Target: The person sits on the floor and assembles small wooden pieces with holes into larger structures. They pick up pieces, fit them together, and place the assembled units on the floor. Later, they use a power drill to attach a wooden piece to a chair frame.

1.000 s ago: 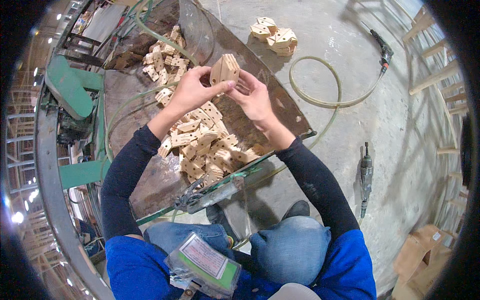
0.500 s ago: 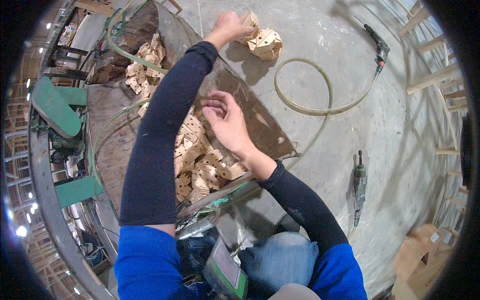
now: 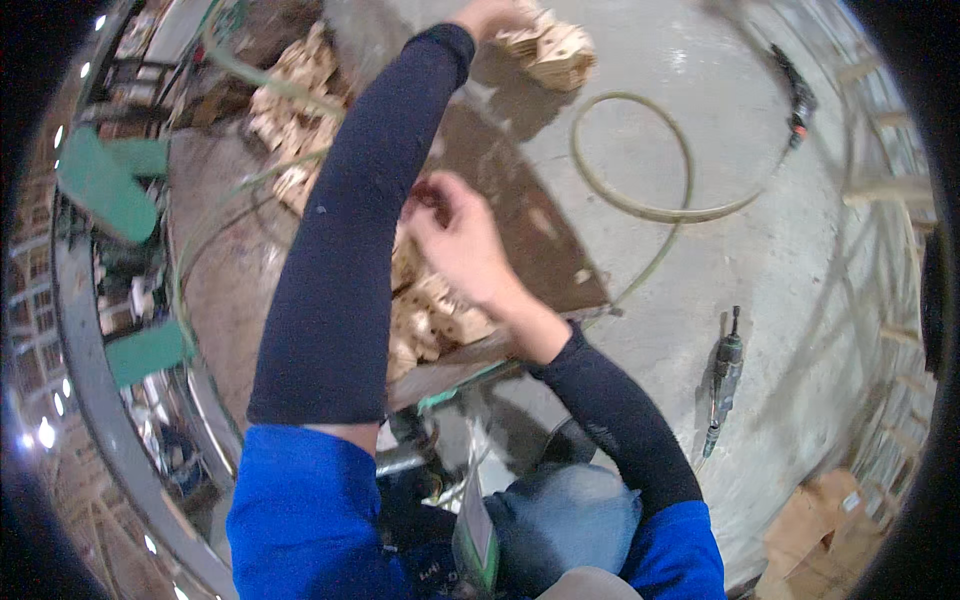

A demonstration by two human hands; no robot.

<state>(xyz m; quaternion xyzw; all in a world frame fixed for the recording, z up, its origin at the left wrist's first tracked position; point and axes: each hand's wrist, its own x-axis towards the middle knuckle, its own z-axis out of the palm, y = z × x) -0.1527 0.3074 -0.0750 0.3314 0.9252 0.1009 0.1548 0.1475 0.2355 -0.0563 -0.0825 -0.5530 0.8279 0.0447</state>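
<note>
My left hand (image 3: 497, 17) reaches far forward to the top of the view, partly cut off by its edge. Its fingers close on the near-left part of a stack of light wooden pieces with dark holes (image 3: 556, 57), set down on the floor. Nothing shows in my right hand (image 3: 462, 240), blurred by motion, its fingers loosely curled and apart from the thumb. It hovers over a heap of similar loose wooden pieces (image 3: 436, 318) in a worn, brown-sided bin (image 3: 530, 215). My left sleeve hides part of that heap; more loose pieces (image 3: 292, 95) lie to its left.
A clear hose (image 3: 690, 165) loops across the grey floor to a dark power driver (image 3: 795, 95) at far right. Another driver (image 3: 727, 375) lies nearer. Green metal parts (image 3: 105, 190) stand at left, brown cardboard (image 3: 815, 525) at lower right.
The view has shifted, so the floor tools sit further right and the stack higher. My left hand stays at the stack; my right hand is still over the bin, its fingers a little more curled.
</note>
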